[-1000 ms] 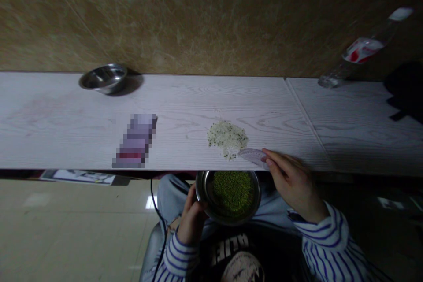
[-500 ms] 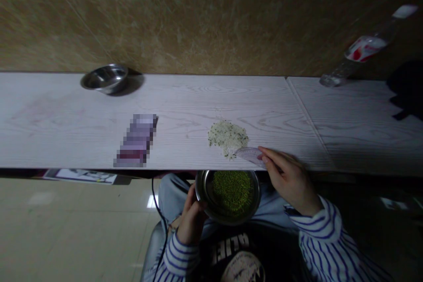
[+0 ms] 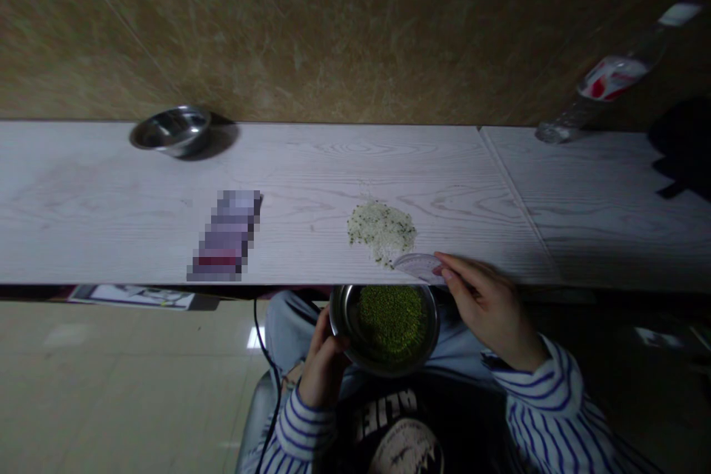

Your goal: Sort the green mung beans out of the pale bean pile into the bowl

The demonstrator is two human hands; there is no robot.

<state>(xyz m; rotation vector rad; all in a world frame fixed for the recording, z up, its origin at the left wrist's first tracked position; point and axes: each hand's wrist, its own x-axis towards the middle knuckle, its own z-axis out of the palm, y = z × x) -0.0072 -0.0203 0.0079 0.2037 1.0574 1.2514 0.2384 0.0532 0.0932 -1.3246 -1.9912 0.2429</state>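
Observation:
My left hand [image 3: 325, 366] grips the rim of a metal bowl [image 3: 340, 318], held over my lap just below the table edge. Green mung beans [image 3: 392, 322] cover the bowl's bottom. Between thumb and fingers, my right hand [image 3: 492, 304] pinches a clear plastic protractor [image 3: 416, 265] by one end. The protractor lies low over the table's front edge, by the near side of a pile of white rice grains [image 3: 383, 226] with dark green beans mixed in.
A second metal bowl [image 3: 172, 132] stands at the back left by the wall. Nearer lies a pixelated flat object [image 3: 225, 235]. A clear bottle [image 3: 611, 78] with a white cap stands at the back right, beside a dark item [image 3: 683, 144]. A black cable [image 3: 274, 370] hangs at my left.
My right hand has drawn the protractor slightly toward me and away from the pile. The left hand and its bowl have hardly moved.

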